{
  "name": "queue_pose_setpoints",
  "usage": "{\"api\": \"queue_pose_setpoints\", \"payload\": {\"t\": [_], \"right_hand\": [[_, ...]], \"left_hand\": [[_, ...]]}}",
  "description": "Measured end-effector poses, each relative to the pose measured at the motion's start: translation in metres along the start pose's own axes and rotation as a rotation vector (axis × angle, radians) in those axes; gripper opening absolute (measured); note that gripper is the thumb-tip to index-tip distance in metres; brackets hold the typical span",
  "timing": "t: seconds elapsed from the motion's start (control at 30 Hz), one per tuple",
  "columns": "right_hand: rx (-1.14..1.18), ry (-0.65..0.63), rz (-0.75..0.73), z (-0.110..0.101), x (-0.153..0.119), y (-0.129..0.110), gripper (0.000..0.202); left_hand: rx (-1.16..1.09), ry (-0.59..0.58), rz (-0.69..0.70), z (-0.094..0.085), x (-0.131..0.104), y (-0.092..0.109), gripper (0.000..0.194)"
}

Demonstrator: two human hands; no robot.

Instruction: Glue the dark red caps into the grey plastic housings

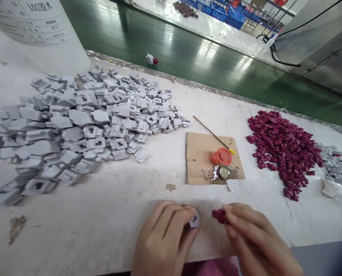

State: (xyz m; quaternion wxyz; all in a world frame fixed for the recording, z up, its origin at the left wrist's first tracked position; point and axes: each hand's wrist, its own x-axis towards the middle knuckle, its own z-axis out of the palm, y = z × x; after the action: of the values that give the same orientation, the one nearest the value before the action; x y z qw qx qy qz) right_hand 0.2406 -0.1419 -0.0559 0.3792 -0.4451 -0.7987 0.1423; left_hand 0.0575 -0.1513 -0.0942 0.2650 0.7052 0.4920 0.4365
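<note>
My left hand (165,237) is closed around a small grey plastic piece (194,220), whose end with a dark square recess sticks out past the fingers. In a pinch between thumb and fingers, my right hand (251,234) holds a small dark red plastic piece (218,216). The two pieces face each other a short gap apart, close to the table's near edge. Beyond the hands lies a cardboard square (195,168) bearing a red cup (221,156), a bottle cap (224,173) with wet spots around it, and a thin stick with a yellow end (212,133).
A wide heap of grey pieces (81,122) covers the left of the white table (107,218). Dark red pieces (282,145) are heaped at right, beside a smaller grey pile (336,163). A large white container (44,38) stands back left. Behind runs a green conveyor belt (182,50) carrying one grey-and-red piece (151,59).
</note>
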Motion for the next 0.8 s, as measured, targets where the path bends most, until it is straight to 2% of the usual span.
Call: {"api": "queue_pose_setpoints", "payload": {"t": [0.07, 0.33, 0.53, 0.7, 0.8], "right_hand": [[0.059, -0.061, -0.034, 0.006, -0.006, -0.004, 0.031], [0.072, -0.143, -0.060, 0.015, -0.010, -0.003, 0.027], [0.028, -0.051, -0.124, 0.024, -0.015, 0.000, 0.028], [0.082, -0.122, -0.087, 0.027, -0.003, -0.009, 0.031], [0.121, -0.180, -0.087, 0.018, 0.005, -0.007, 0.030]], "left_hand": [[-0.006, 0.008, -0.013, 0.000, 0.000, 0.001, 0.019], [-0.009, 0.002, -0.038, 0.001, -0.004, 0.002, 0.020], [0.006, 0.019, -0.027, 0.000, -0.001, 0.003, 0.017], [0.072, 0.007, 0.023, 0.001, -0.003, 0.001, 0.016], [0.143, -0.040, 0.080, -0.002, -0.005, -0.004, 0.014]]}}
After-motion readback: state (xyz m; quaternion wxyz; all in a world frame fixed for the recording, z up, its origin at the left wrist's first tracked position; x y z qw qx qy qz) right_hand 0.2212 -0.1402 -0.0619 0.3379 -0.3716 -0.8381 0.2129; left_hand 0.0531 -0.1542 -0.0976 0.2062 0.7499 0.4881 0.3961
